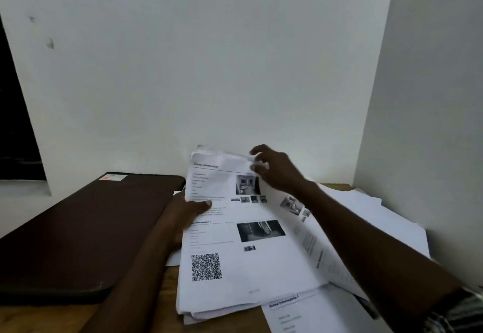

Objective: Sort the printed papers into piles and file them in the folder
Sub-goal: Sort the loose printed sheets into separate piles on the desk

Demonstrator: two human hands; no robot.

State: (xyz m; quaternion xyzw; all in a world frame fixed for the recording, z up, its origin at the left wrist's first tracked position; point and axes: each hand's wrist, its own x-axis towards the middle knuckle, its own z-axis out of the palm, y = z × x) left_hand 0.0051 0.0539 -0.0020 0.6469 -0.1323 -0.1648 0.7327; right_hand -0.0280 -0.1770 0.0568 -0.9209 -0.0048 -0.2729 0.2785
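The step looks like leafing through the stack of printed papers (248,267) to sort it. It would go best by peeling one sheet at a time from the far corner while the near edge stays pinned, so nothing slides. The left hand (190,210) grips the stack's edge at nine o'clock, thumb on top. The right hand (274,170) pinches the corner at one o'clock; how many sheets is blurred. The folder (91,228) lies closed at nine o'clock, just beside the stack. Loose sheets (379,215) spread at three o'clock.
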